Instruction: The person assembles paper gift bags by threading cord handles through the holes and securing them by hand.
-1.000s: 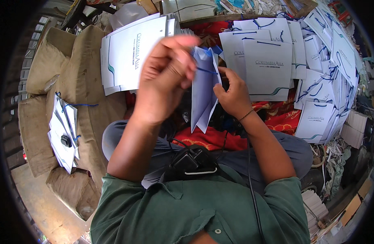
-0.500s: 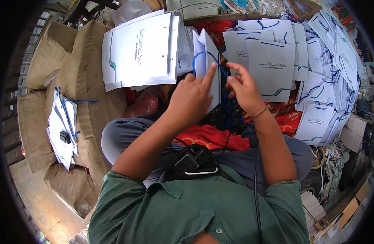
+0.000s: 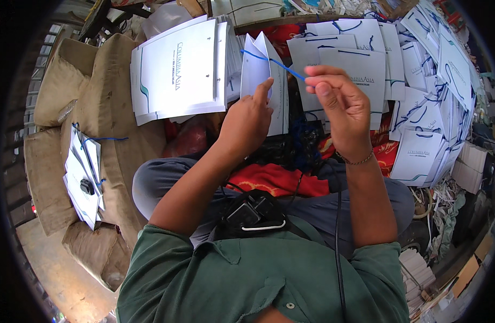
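A white paper bag (image 3: pixel 278 107) stands upright before me with its mouth partly spread. My left hand (image 3: pixel 247 119) is closed at the bag's near edge, index finger extended along its opening. A blue cord (image 3: pixel 285 68) runs through the bag's upper part and stretches off to the right. Its end is pinched between the thumb and fingers of my right hand (image 3: pixel 343 105), which is raised beside the bag. Left of the bag lies a stack of flat white bags (image 3: pixel 196 64) with small holes along one edge and no cords visible on the top ones.
Finished-looking white bags (image 3: pixel 351 72) with blue cord handles lie overlapping at the right, with a larger pile (image 3: pixel 454 75) beyond. A brown cushioned sofa (image 3: pixel 118 91) stands left, holding several bags (image 3: pixel 86 183). A black device (image 3: pixel 247 214) with a cable rests at my waist.
My right hand has moved right and slightly up, drawing the blue cord out taut. My left hand has shifted slightly left and lower on the bag, whose mouth now shows wider.
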Demonstrator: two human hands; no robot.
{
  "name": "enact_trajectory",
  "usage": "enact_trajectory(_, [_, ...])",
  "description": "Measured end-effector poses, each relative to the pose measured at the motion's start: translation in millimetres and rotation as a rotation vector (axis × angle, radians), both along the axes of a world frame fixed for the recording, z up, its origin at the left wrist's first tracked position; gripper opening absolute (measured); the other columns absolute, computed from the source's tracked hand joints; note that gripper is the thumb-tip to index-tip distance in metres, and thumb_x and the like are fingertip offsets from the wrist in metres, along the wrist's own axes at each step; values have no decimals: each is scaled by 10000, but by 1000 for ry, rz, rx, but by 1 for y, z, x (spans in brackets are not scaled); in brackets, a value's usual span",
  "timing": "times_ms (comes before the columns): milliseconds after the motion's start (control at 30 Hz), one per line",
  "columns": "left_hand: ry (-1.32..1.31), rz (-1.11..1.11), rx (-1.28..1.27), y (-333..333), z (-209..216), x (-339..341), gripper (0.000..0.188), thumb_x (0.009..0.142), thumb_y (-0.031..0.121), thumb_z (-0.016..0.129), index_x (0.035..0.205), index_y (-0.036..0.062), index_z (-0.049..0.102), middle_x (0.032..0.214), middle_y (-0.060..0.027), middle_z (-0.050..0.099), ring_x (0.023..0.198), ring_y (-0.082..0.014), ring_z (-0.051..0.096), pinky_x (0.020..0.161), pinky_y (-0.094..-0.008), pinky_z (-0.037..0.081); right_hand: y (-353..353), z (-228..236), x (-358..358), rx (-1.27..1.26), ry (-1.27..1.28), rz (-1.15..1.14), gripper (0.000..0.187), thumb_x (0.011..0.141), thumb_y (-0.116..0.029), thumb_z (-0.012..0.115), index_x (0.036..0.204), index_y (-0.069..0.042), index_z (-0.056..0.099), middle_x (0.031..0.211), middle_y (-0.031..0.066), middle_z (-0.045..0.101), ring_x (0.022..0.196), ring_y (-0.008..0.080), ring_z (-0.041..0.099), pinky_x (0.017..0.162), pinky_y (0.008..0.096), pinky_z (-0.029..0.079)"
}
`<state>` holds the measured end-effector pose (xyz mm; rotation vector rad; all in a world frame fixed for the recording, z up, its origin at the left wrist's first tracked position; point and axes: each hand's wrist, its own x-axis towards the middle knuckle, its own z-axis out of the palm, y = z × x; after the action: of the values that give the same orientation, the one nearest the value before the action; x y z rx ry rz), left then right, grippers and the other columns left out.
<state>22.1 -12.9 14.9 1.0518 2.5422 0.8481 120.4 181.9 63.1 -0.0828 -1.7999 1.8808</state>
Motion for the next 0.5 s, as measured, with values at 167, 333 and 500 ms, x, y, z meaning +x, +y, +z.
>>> enact_trajectory(167, [-222, -68, 79, -4, 15, -7, 758, 963, 28, 641, 1673, 68, 380, 1135, -267, 759, 977, -454, 760, 907, -520, 597, -12, -25, 4, -150, -200, 187, 227, 1100, -131, 713, 1250, 39, 729, 1027, 52, 774, 952, 105, 706, 884, 273, 558])
enact_trajectory(333, [-557, 26, 216, -9, 6, -8, 674, 981, 56, 663, 1621, 36, 452, 1179, -245, 772, 967, -355, 787, 898, -444, 610, -22, -59, 2, 110, -383, 114, 171, 1033, -121, 764, 1152, 3, 765, 1022, 81, 780, 940, 155, 740, 829, 331, 587])
enact_trajectory(500, [-631, 52, 212, -7, 6, -10, 497, 1013, 56, 690, 1483, -41, 564, 1308, -196, 728, 1084, -215, 717, 964, -361, 579, -27, -76, -1, 278, -308, 46, 146, 995, -55, 736, 1123, 7, 771, 1020, 136, 793, 927, 212, 770, 830, 359, 601])
